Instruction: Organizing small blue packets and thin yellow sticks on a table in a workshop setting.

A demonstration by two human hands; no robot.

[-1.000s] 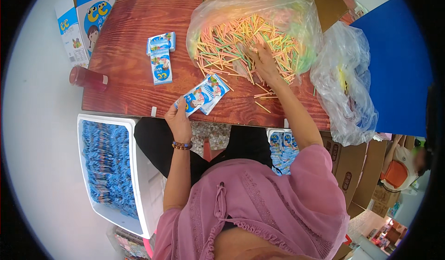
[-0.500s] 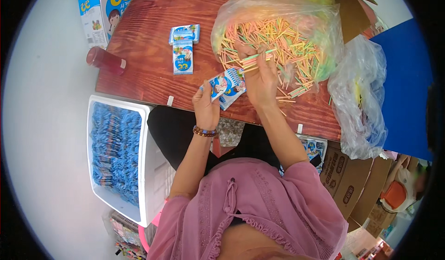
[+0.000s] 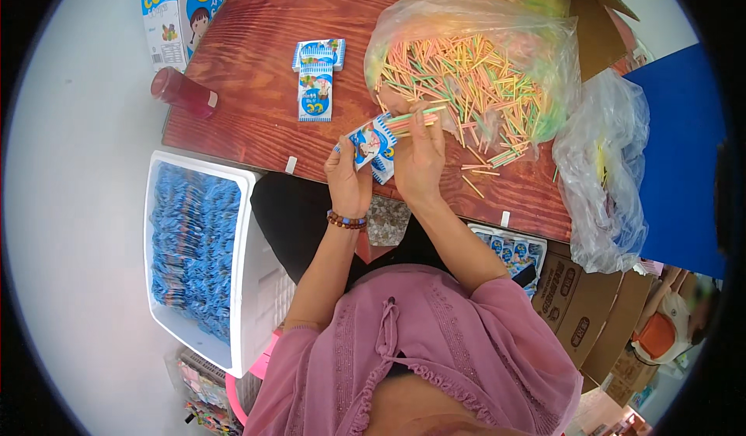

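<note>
My left hand (image 3: 347,181) pinches a small blue-and-white printed packet (image 3: 365,144) above the table's near edge. A second packet (image 3: 383,165) sits just behind it, between my hands. Closed around a small bunch of thin pastel sticks (image 3: 412,121) is my right hand (image 3: 420,156). The lower ends of the sticks meet the packet's upper right edge; whether they are inside it I cannot tell. Beyond my right hand, a large clear plastic bag (image 3: 388,28) lies spread with many loose pink, yellow and green sticks (image 3: 451,67).
Two stacked packets (image 3: 315,94) lie on the wooden table (image 3: 249,71), with a pinkish jar (image 3: 185,94) at its left edge. A white bin (image 3: 245,273) full of blue packets stands at lower left. A crumpled clear bag (image 3: 602,179) hangs over the right edge, above cardboard boxes (image 3: 579,296).
My right hand has moved left and slightly down with the sticks, bringing their ends to the packet. My left hand keeps its hold on the packet.
</note>
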